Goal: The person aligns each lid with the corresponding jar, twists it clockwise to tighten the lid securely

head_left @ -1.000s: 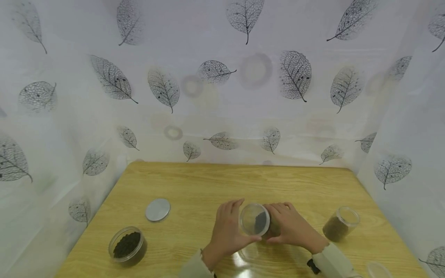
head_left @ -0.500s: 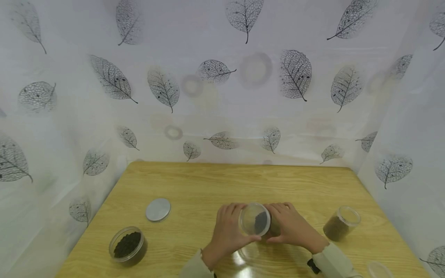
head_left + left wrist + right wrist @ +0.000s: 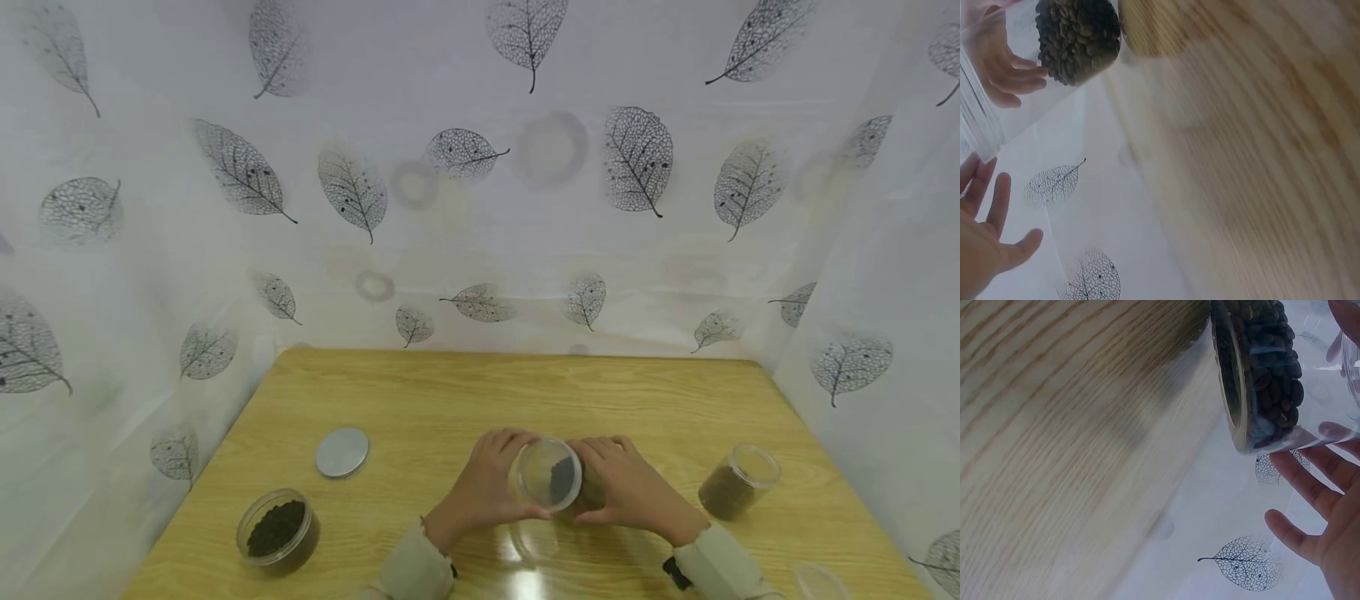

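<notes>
Both hands are at a clear jar [image 3: 534, 467] in the head view, which is tilted with its mouth to the left. Dark coffee beans [image 3: 1079, 44] are gathered at its base end. My right hand [image 3: 633, 496] holds the jar from the right, thumb in front, fingers behind. In the right wrist view, the right hand's fingertips [image 3: 1291, 459] touch the clear wall. My left hand [image 3: 480, 492] is spread beside the mouth. Its fingers stand apart and reach to the rim in the left wrist view.
A low clear tub [image 3: 292, 554] of dark pieces is at left, with a silver lid [image 3: 342, 452] behind it. A clear jar [image 3: 731, 492] of brown contents stands at right. A clear round lid [image 3: 821, 583] lies near the front right edge of the wooden table [image 3: 420, 392].
My left wrist and sleeve have shifted left, and the left thumb has drawn back slightly from the jar's rim. The right hand and the jar have stayed nearly still.
</notes>
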### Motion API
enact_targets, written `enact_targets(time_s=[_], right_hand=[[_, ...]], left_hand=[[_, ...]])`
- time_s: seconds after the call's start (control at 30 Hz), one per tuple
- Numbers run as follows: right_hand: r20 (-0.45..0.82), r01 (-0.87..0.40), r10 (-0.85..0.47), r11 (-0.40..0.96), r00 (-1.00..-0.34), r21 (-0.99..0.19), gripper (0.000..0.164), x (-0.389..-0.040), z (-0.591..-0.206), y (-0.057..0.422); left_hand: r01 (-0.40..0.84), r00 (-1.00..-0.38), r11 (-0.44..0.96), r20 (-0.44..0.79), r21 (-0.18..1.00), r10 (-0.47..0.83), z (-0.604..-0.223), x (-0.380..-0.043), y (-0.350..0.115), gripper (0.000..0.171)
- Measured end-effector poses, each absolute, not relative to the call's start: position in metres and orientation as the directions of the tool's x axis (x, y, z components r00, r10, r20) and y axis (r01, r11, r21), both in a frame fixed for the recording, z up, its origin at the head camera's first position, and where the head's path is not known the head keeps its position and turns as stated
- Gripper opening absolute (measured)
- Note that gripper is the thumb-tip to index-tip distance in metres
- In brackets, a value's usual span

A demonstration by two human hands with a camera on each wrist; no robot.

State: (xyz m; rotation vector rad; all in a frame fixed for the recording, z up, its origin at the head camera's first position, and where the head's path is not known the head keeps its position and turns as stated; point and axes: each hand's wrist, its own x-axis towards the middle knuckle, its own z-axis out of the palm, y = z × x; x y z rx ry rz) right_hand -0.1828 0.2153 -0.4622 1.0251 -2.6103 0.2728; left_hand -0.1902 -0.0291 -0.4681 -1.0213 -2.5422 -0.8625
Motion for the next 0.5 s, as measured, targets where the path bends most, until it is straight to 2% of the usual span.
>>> enact_targets(time_s=[0.27, 0.5], right_hand=[[0.355, -0.679, -0.617, 0.731, -0.702, -0.071, 0.094, -0.182, -0.463, 0.216], [0.381, -0.682, -0.621, 0.731, -0.685, -0.036, 0.095, -0.183, -0.465, 0.219]], left_hand=[[0.695, -0.718, 0.552, 0.425, 0.460, 0.551, -0.469, -0.191, -0.029, 0.101], [0.586, -0.804, 0.637, 0.457, 0.501, 0.380, -0.467, -0.174, -0.018, 0.105]])
